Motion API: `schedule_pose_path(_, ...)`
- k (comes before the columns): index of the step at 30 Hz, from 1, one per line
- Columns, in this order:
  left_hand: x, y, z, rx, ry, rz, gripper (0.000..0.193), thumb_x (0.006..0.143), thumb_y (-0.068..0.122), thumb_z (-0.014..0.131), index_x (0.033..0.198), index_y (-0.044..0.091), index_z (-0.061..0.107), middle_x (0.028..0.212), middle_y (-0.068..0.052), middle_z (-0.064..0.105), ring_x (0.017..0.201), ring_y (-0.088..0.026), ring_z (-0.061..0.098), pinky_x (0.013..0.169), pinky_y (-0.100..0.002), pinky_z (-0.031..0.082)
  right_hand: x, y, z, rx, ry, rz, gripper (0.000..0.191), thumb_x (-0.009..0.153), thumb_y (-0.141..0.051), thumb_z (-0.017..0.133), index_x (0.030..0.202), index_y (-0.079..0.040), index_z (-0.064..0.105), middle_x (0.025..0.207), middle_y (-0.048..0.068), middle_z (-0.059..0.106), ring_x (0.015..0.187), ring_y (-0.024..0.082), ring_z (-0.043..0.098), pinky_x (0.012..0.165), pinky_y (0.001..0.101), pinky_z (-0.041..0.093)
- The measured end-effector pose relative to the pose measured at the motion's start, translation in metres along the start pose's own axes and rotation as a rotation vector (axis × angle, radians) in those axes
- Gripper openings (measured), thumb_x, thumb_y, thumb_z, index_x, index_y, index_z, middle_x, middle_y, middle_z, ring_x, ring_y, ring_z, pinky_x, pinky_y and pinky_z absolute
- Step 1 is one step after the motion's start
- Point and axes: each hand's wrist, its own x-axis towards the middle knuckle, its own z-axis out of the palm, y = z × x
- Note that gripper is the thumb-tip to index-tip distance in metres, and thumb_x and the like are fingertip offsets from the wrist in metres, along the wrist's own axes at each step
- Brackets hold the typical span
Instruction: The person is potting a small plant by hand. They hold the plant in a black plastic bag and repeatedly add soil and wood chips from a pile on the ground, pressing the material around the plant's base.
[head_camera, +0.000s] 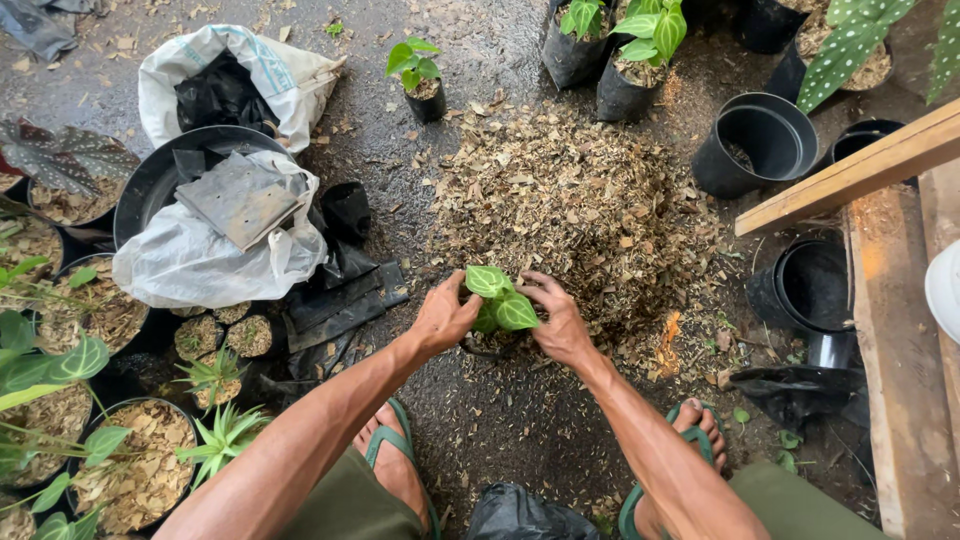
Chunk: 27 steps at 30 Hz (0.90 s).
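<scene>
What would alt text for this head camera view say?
Seen from above, a squatting person's left hand and right hand cup a small green-leaved plant beside a heap of dry wood chips, with black pots and potted plants around.

pot under plant: the small pot (480, 348) is mostly hidden by the left hand (445, 318), right hand (560, 325) and the leaves (500, 298)
fingertips: tucked behind foliage; grip cannot be told
white round object (945, 290): cut by right edge; kind unclear
black bag (520, 515): cut off at bottom edge
</scene>
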Motion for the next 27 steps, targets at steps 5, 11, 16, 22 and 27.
schedule_pose_path(5, 0.003, -0.001, 0.001, 0.072, 0.002, 0.137, 0.06, 0.097, 0.032, 0.049, 0.146, -0.002, 0.043, 0.128, -0.029, 0.065, 0.117, -0.038, 0.065, 0.105, -0.048, 0.05, 0.013, -0.006, 0.0, -0.189, -0.103, -0.124, 0.053, 0.082, 0.008, 0.058, 0.131, -0.012, 0.067, 0.157, 0.019, 0.04, 0.133, 0.04, 0.051, 0.106, 0.0554, 0.048)
schedule_pose_path(11, 0.003, 0.02, -0.005, 0.056, -0.163, -0.046, 0.064, 0.101, 0.038, 0.039, 0.151, -0.001, 0.035, 0.112, -0.028, 0.07, 0.096, -0.034, 0.073, 0.092, -0.047, 0.058, 0.001, -0.004, 0.004, -0.185, 0.027, -0.044, 0.046, 0.084, 0.003, 0.063, 0.127, -0.012, 0.068, 0.146, 0.014, 0.055, 0.123, 0.032, 0.064, 0.104, 0.0481, 0.056)
schedule_pose_path(16, -0.001, 0.028, -0.008, 0.038, -0.027, 0.004, 0.065, 0.093, 0.034, 0.047, 0.146, -0.003, 0.043, 0.102, -0.027, 0.077, 0.09, -0.034, 0.077, 0.086, -0.047, 0.062, -0.012, -0.013, 0.006, -0.046, 0.101, 0.067, 0.043, 0.078, 0.002, 0.069, 0.12, -0.008, 0.073, 0.145, 0.017, 0.054, 0.126, 0.033, 0.06, 0.103, 0.052, 0.052)
schedule_pose_path(22, 0.0, 0.017, 0.001, -0.001, -0.032, -0.064, 0.066, 0.099, 0.047, 0.044, 0.139, -0.005, 0.047, 0.117, -0.029, 0.068, 0.103, -0.037, 0.071, 0.09, -0.05, 0.059, -0.01, -0.024, 0.03, 0.148, 0.093, 0.155, 0.063, 0.067, -0.017, 0.091, 0.124, -0.006, 0.066, 0.141, 0.015, 0.05, 0.124, 0.032, 0.058, 0.106, 0.0494, 0.049)
schedule_pose_path(27, 0.001, 0.013, 0.0, 0.03, -0.057, -0.089, 0.067, 0.101, 0.054, 0.037, 0.132, -0.004, 0.05, 0.119, -0.03, 0.067, 0.105, -0.04, 0.07, 0.09, -0.051, 0.06, 0.0, -0.006, 0.047, -0.093, 0.155, 0.034, 0.055, 0.071, -0.016, 0.091, 0.122, -0.009, 0.072, 0.145, 0.016, 0.051, 0.128, 0.034, 0.054, 0.104, 0.052, 0.05)
